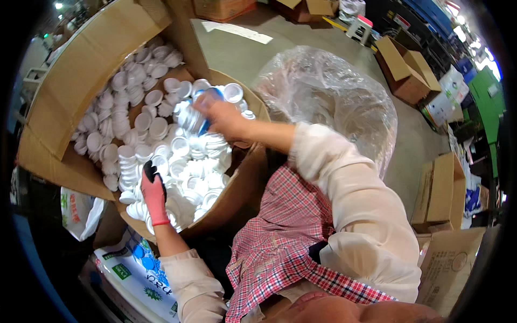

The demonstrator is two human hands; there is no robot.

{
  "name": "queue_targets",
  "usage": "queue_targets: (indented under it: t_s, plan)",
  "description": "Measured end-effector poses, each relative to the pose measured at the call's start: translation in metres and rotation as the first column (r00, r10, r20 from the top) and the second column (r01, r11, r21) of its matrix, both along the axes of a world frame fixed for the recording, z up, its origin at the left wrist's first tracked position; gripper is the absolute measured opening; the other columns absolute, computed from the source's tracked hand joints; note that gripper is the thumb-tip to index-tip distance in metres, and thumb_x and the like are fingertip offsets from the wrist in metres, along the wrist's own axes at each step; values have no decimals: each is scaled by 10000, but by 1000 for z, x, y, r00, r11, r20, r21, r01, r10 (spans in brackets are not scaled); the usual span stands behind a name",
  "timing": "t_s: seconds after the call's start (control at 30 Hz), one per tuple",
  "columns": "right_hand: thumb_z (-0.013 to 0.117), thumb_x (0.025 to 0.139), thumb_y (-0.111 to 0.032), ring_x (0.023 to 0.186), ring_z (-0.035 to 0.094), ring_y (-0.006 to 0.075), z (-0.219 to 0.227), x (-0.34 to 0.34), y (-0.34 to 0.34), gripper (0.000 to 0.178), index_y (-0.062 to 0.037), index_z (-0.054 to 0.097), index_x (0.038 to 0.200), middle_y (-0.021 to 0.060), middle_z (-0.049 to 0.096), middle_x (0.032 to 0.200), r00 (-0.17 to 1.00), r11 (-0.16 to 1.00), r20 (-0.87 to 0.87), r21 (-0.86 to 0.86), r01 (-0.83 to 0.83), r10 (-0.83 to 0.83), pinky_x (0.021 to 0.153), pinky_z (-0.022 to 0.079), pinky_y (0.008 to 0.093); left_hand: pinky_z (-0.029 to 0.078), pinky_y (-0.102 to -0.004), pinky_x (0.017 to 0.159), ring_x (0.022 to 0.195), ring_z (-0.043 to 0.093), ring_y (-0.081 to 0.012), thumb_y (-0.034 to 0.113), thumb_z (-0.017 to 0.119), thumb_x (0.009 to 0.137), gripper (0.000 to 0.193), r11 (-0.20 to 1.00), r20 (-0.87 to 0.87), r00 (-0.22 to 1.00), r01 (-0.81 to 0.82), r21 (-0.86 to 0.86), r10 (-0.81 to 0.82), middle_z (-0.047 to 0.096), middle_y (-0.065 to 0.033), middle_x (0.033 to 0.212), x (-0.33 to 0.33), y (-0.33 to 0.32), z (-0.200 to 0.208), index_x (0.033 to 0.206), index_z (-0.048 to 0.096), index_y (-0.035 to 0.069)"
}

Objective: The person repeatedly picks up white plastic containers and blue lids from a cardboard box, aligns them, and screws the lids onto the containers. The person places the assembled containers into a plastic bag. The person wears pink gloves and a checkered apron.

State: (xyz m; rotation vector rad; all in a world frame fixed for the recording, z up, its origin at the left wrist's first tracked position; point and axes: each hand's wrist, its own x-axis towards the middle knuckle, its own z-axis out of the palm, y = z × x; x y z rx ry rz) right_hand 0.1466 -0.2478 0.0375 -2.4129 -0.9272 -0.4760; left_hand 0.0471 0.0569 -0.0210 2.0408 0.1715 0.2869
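A big open cardboard box (81, 64) holds several white plastic caps (134, 107), some loose, some stacked in rows. My left hand (154, 194), in a red and black glove, rests on a stack of caps (129, 167) at the near edge of the pile. My bare right hand (218, 116) reaches over the box and grips a blurred bunch of white caps with a blue piece (196, 110), held above the heap. My sleeves are pale, over a red checked apron.
A clear plastic bag (323, 91) bulges to the right of the box. More cardboard boxes (404, 70) stand on the grey floor at right and at the back. A printed white sack (134, 269) lies below the box at lower left.
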Motion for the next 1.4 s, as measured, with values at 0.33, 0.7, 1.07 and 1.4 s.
queue_targets:
  t_s: [0.33,0.7,1.07,1.4]
  plan:
    - [800,591,-159,1074,608,396,-251,-66,-369,801,-82,474,1319,240,615,1183,414,654,-533,-411,635,-738,866,498,430,494,-264,796,946,622,-161,50,530,924,347,919,-34,998,37,-391,-55,638,-87,1127,3,-18,-1,1264,559,-11]
    - [690,767,-146,1051,550,376,-66,32,-167,387,-48,610,1133,176,599,1099,896,854,-198,277,440,-397,932,448,435,486,-284,830,905,637,-154,66,582,888,274,1000,39,999,-18,10,17,684,-128,995,-9,-47,32,1143,617,-28]
    - [834,518,-556,1270,447,406,-83,160,29,1104,-68,388,1402,232,397,1442,735,857,-460,-394,333,-498,993,384,526,497,-334,843,942,666,-276,116,587,884,295,999,72,997,0,-32,2,673,-180,1033,-10,-29,38,1138,601,-33]
    - [851,544,-257,1162,548,390,-70,139,33,844,-74,496,1288,210,580,1240,793,843,-404,-481,241,-457,1047,351,512,497,-367,836,960,654,-335,142,587,887,286,999,73,997,1,33,-4,670,-200,1029,-12,-25,41,1115,604,-29]
